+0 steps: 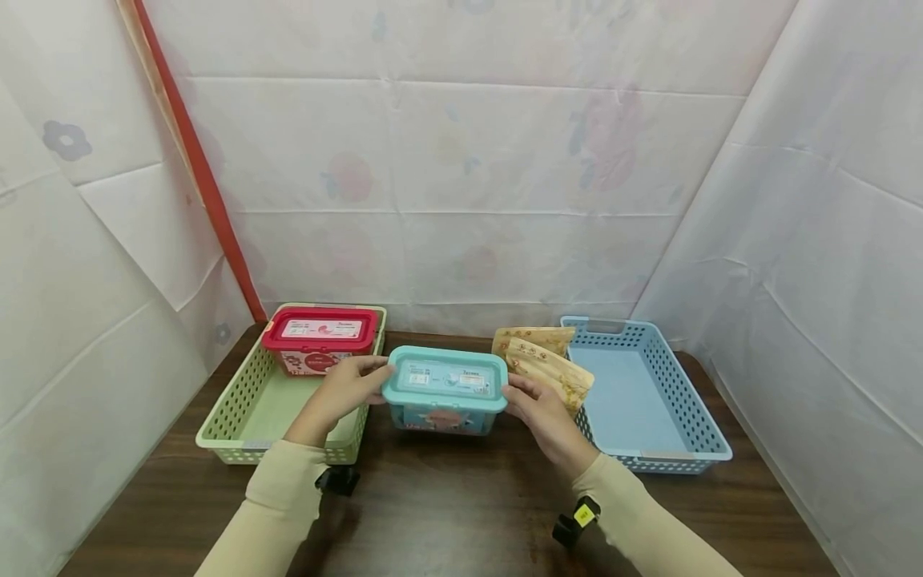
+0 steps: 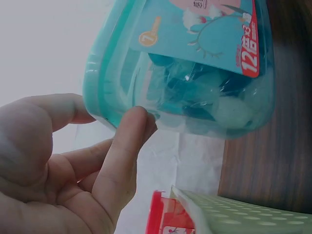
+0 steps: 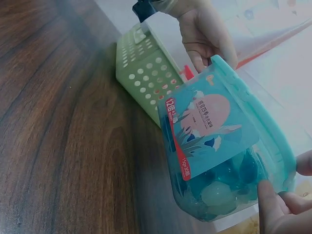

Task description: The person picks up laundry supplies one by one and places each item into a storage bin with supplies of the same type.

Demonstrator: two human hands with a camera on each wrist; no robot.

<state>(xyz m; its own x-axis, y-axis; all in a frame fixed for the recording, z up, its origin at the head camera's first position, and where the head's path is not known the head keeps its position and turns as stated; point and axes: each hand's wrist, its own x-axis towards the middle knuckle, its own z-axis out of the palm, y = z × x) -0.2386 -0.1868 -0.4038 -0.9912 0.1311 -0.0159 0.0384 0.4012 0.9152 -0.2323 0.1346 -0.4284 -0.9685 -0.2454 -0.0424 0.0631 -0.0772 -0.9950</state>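
The left hand [image 1: 344,394] and right hand [image 1: 541,413] grip the teal tub [image 1: 445,391] near its lid [image 1: 445,377], one at each end — probably for keeping it level. It is between the green basket [image 1: 241,405], at left, and the yellow packets [image 1: 544,370]. Blue and whitish pods [image 3: 218,194] show inside. The green basket holds a red-lidded tub [image 1: 320,343] at its far end; the blue basket [image 1: 634,401] is at right.

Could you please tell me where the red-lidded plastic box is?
In the head view, the red-lidded rectangular plastic box sits on the left, at the far end inside the light-green perforated plastic basket, beyond the left hand.
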